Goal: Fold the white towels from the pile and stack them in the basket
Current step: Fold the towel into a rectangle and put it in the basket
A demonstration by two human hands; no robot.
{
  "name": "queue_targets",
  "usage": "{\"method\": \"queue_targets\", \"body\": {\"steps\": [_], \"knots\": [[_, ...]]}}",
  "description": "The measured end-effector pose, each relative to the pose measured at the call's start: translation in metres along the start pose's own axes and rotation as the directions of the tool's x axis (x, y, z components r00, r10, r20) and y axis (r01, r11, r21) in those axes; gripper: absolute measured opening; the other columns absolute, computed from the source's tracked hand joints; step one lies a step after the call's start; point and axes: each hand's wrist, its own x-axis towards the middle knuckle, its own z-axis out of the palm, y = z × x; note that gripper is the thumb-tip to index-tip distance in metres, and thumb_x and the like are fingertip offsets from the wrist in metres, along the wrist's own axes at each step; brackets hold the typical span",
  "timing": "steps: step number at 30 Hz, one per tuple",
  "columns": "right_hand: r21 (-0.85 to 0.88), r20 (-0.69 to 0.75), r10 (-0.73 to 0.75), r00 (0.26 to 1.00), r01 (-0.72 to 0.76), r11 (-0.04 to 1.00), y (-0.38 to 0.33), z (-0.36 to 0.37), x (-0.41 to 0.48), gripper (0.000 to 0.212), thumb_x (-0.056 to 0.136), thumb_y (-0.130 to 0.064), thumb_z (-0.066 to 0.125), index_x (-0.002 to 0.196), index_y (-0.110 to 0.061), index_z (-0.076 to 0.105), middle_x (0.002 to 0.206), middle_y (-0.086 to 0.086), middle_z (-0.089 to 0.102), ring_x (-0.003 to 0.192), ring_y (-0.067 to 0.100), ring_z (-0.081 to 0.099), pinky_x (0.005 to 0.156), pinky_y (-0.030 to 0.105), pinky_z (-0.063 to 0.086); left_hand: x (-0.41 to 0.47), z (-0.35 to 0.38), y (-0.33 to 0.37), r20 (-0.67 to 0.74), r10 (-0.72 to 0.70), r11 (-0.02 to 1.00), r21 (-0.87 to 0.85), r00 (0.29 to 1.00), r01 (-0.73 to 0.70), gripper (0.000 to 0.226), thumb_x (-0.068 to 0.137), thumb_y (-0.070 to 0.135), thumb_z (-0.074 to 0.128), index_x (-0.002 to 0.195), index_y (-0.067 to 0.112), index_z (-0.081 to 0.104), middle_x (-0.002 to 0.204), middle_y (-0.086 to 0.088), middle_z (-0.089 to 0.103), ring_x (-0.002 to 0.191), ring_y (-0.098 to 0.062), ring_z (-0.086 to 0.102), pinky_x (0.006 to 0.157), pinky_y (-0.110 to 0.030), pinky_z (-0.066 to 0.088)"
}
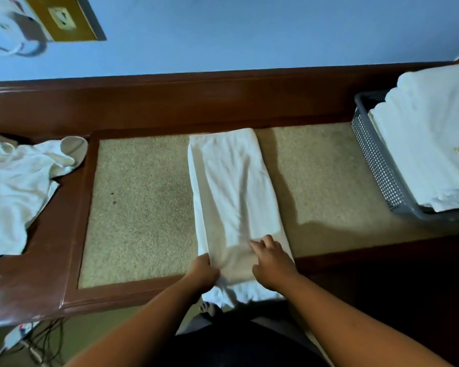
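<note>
Since the towel (233, 192) lies as a long narrow strip, the step in hand looks to be the fold across its length. That should go best if both hands take the near end at its two corners, lift it level and carry it toward the far end so the edges meet squarely. The left hand (203, 274) has its fingers curled round the strip's left edge, by the near edge of the beige panel (138, 207), and really holds the cloth. The right hand (272, 263) rests on top of the strip, also near that edge, fingers bent with the tips on the fabric. Whether it pinches a layer or only presses, I cannot tell. A firmer hold at the right corner would likely keep the layers from sliding apart.

The towel runs down the middle of the beige panel from far edge to near edge, and its near end hangs past that edge. It is white and soft, with long creases along its length. The pile (13, 186) of loose towels lies off the panel's left side. The basket (376, 160), holding folded towels (429, 133), stands at the panel's right end.
</note>
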Motion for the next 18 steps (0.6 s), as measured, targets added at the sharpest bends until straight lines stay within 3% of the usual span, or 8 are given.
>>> {"method": "queue_targets", "body": {"steps": [5,8,12,15,18], "knots": [[-0.040,-0.033,0.003,0.999,-0.004,0.999,-0.007,0.021,-0.019,0.072,0.087,-0.027,0.055,0.153,-0.029,0.028,0.147,0.003,0.027,0.131,0.026,0.035,0.104,0.036,0.038,-0.020,0.000,-0.007,-0.045,0.048,0.989,0.145,0.998,-0.041,0.022,0.072,-0.001,0.055,0.087,0.009,0.067,0.075,-0.005,0.066,0.072,-0.022,0.064,0.058,-0.025,0.049],[-0.030,0.012,0.013,1.000,-0.013,0.999,-0.010,0.032,-0.030,0.078,0.087,-0.037,0.060,0.156,-0.033,0.023,0.160,0.006,0.013,0.144,0.027,0.023,0.115,0.039,0.029,-0.024,0.009,-0.026,0.034,0.044,0.968,0.244,0.998,-0.051,0.017,0.077,0.001,0.061,0.091,0.009,0.068,0.083,-0.005,0.065,0.081,-0.024,0.063,0.063,-0.026,0.044],[0.045,0.044,0.006,0.999,-0.008,0.999,-0.009,0.042,-0.037,0.081,0.090,-0.035,0.060,0.157,-0.038,0.016,0.166,0.006,-0.009,0.152,0.027,0.007,0.123,0.040,0.014,-0.029,0.027,-0.046,0.108,-0.028,0.971,0.240,0.994,0.001,0.009,0.079,0.016,0.074,0.086,0.015,0.068,0.078,-0.002,0.066,0.069,-0.016,0.061,0.062,-0.028,0.049],[0.013,0.030,-0.015,0.999,0.014,1.000,-0.009,0.044,-0.040,0.081,0.093,-0.033,0.058,0.158,-0.037,0.011,0.165,0.004,-0.016,0.154,0.025,-0.005,0.124,0.044,0.010,-0.032,0.036,-0.058,0.044,-0.091,0.971,0.227,0.995,0.079,0.017,0.077,0.022,0.071,0.093,0.014,0.069,0.091,-0.005,0.072,0.085,-0.022,0.069,0.074,-0.032,0.056],[0.002,-0.014,-0.012,1.000,0.012,1.000,-0.003,0.052,-0.042,0.080,0.092,-0.028,0.056,0.158,-0.038,0.011,0.166,0.002,-0.017,0.153,0.022,-0.012,0.124,0.046,0.010,-0.038,0.039,-0.064,-0.072,-0.095,0.958,0.266,0.993,0.111,0.026,0.078,0.019,0.055,0.101,0.026,0.065,0.104,-0.003,0.071,0.101,-0.028,0.065,0.098,-0.048,0.050]]}}
